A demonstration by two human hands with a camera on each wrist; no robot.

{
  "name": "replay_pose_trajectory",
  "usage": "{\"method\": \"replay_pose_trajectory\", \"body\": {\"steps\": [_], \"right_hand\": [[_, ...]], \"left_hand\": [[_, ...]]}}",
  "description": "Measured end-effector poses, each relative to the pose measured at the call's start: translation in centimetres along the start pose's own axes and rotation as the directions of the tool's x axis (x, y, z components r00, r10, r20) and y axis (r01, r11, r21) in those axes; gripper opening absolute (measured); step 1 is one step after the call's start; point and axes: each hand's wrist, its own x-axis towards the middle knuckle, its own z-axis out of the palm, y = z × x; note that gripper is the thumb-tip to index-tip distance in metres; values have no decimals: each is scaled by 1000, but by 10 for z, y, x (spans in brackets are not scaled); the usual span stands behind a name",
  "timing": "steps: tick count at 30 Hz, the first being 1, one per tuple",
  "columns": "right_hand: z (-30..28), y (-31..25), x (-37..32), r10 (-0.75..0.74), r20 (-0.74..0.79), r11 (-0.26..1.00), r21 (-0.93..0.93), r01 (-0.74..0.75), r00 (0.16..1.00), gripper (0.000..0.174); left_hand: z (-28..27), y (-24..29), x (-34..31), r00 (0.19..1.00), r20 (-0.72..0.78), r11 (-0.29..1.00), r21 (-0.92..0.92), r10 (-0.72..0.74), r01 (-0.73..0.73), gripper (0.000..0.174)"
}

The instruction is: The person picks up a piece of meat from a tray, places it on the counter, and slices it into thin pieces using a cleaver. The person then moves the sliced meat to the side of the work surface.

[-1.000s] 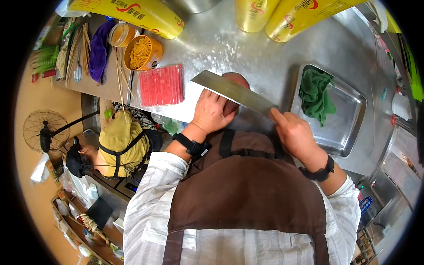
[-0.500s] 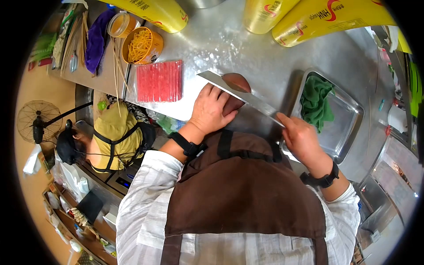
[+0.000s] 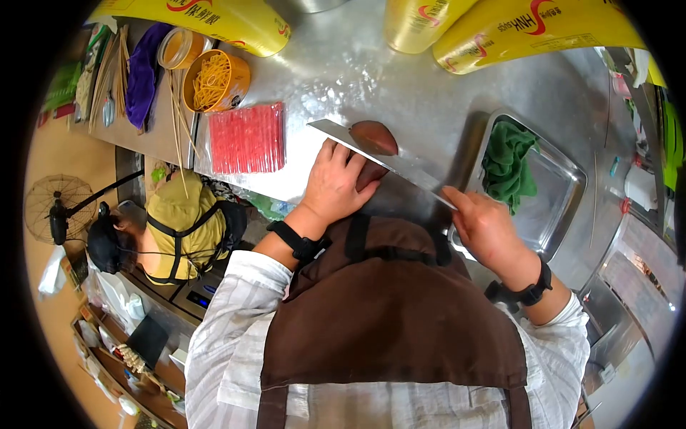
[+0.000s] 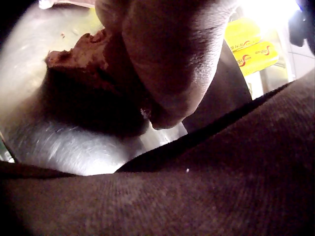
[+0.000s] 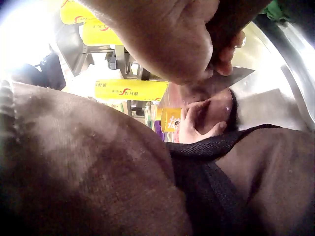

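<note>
My left hand (image 3: 333, 184) holds a smooth reddish-brown piece of meat (image 3: 374, 137) on the metal table, its fingers bent at the blade and its thumb along the near side. In the left wrist view, the meat (image 4: 81, 51) shows a rough, uneven end beside the hand. A wide-bladed knife (image 3: 379, 159) stands across the meat on edge, its tip pointing to the far left. My right hand (image 3: 489, 225) grips the knife's handle, which its fingers hide. The right wrist view shows the blade (image 5: 236, 76) just above the left hand.
A clear pack of red sticks (image 3: 247, 139) lies left of the left hand. Behind it stands an orange tub (image 3: 238, 86) of yellow shreds. A steel tray (image 3: 564, 222) with a green cloth (image 3: 509, 161) sits at right. Yellow film rolls (image 3: 529, 39) line the back.
The blade has turned from lying tilted, with its broad face showing, to standing more upright across the meat. Both hands keep their holds. The head view has shifted slightly.
</note>
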Motion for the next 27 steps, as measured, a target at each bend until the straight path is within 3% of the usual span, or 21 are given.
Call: {"method": "replay_pose_trajectory", "body": {"steps": [6, 12, 19, 22, 27], "right_hand": [[-1, 9, -1, -18, -25, 997, 72, 20, 1000, 33], [2, 9, -7, 59, -130, 980, 194, -33, 990, 32], [6, 13, -19, 83, -179, 989, 140, -58, 980, 32], [3, 8, -22, 26, -172, 998, 58, -16, 985, 36], [10, 1, -21, -60, -181, 997, -56, 51, 982, 40]], "left_hand": [[3, -1, -4, 998, 66, 999, 30, -15, 13, 62], [0, 7, -9, 997, -18, 987, -142, -78, 74, 83], [-6, 9, -21, 980, 116, 986, 54, -160, 155, 87], [-8, 16, -16, 992, 79, 983, 166, -97, 82, 80], [4, 15, -20, 981, 178, 955, 296, -77, 21, 76]]}}
